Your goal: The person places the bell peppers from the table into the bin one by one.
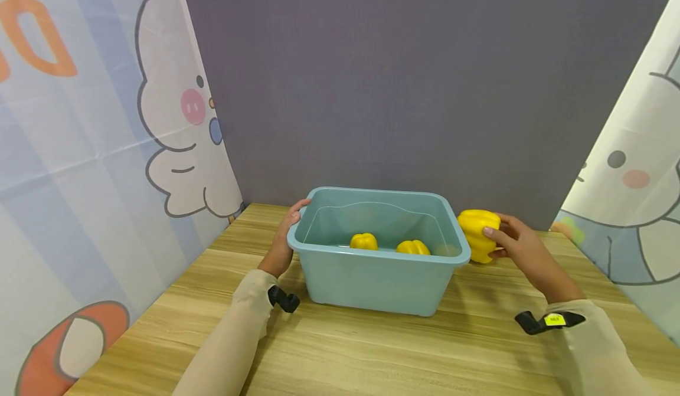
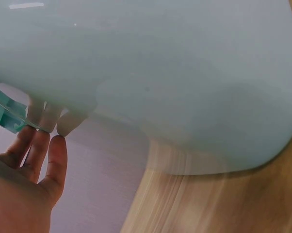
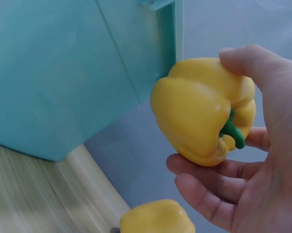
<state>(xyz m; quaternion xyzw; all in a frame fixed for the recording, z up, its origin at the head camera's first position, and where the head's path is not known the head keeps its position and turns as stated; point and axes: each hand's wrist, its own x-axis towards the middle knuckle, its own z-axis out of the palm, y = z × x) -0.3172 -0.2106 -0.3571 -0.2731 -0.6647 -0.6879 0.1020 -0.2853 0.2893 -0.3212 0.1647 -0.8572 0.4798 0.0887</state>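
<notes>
A light blue-green plastic bin [image 1: 372,281] stands on the wooden table. My left hand [image 1: 283,236] holds its left rim; in the left wrist view, several fingertips [image 2: 58,143] touch the outer wall. My right hand [image 1: 523,253] grips a yellow bell pepper [image 1: 476,225] just outside the bin's right rim. In the right wrist view, that pepper [image 3: 199,107] shows its green stem toward the palm, with the thumb on top and the fingers beneath. Two more yellow bell peppers, one on the left [image 1: 363,241] and one on the right [image 1: 413,247], lie inside the bin, partly hidden by its front rim.
Below the held pepper, another yellow pepper [image 3: 158,218] appears in the right wrist view, outside the bin. A grey panel [image 1: 398,89] stands behind the table [image 1: 340,354]. Printed cartoon curtains, left [image 1: 106,177] and right [image 1: 637,207], flank it.
</notes>
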